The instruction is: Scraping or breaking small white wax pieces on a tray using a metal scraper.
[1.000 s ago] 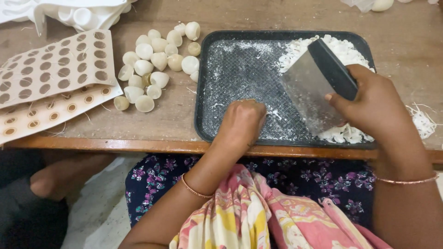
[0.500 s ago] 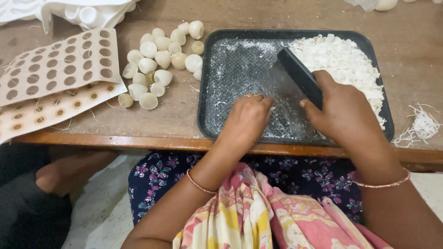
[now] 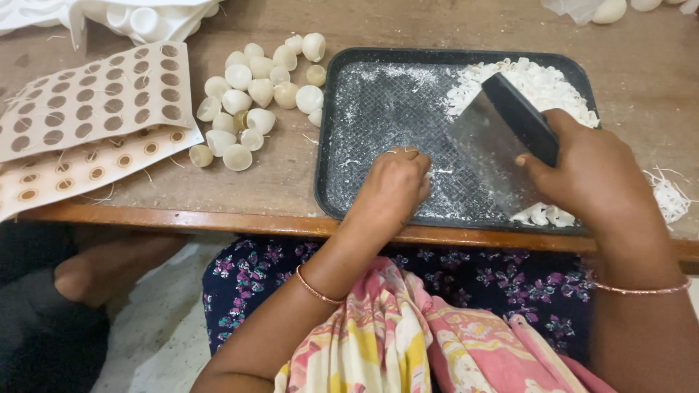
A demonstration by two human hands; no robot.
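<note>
My right hand (image 3: 586, 171) grips a metal scraper (image 3: 495, 138) by its black handle, the blade standing on the floor of a black tray (image 3: 364, 145). The blade sits next to a heap of small white pieces (image 3: 535, 84) piled in the tray's right half, with a few more pieces (image 3: 546, 215) at the near edge. My left hand (image 3: 393, 185) rests in the tray's near middle with its fingers curled; whether it holds anything is hidden. White dust covers the tray's left half.
A cluster of several small white shell-like cups (image 3: 251, 94) lies on the wooden table (image 3: 641, 65) left of the tray. Two perforated card sheets (image 3: 87, 109) lie at the far left. White moulded trays (image 3: 138, 18) sit at the back left. White shreds (image 3: 670, 196) lie right of the tray.
The scraper has swung back and forth over the tray: it moved left with the white pieces spread, and is now to the right again beside the heap. My left hand stayed in place.
</note>
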